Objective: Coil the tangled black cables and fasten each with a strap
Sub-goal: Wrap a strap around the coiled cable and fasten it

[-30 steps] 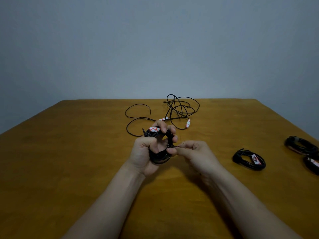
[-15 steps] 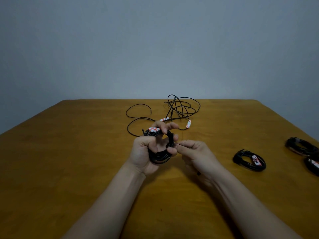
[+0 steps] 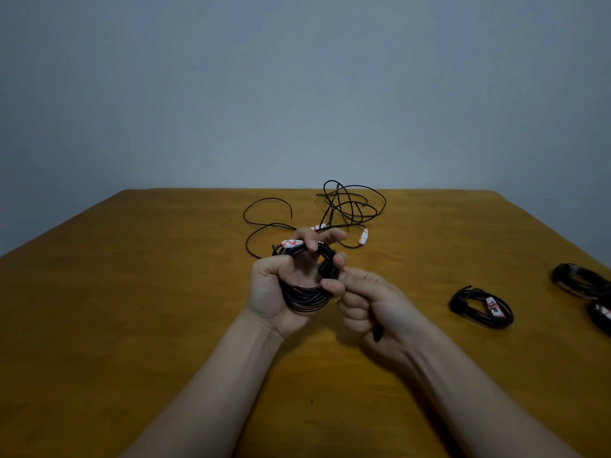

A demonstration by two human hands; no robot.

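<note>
The left hand (image 3: 281,289) is clamped on a black coil (image 3: 305,297), held upright just above the desk (image 3: 132,325). Its fingers curl through the middle of the ring, with the thumb on the near side. A white and red label (image 3: 291,243) lies on the coil's top, just left of the left fingertips.

The right hand (image 3: 373,302) is close against the coil's right edge and its fingers are curled. Its thumb and forefinger pinch the coil there, touching the left hand's fingertips. Whether a strap or a cable end lies in the pinch is too small to tell. A short black stub (image 3: 377,332) pokes out from under the right palm.

Beyond the hands a loose tangle (image 3: 350,206) of thin black cable lies on the desk, with one strand looping out to the left. Two more labels sit on it, one (image 3: 363,236) just beyond the right hand and one (image 3: 319,227) at the left fingertips.

Well off to the right of the right hand lies a coiled bundle (image 3: 479,307) with a white tag. Two more bundles lie farther right at the frame's edge, one (image 3: 578,280) beyond the other (image 3: 600,312).
</note>
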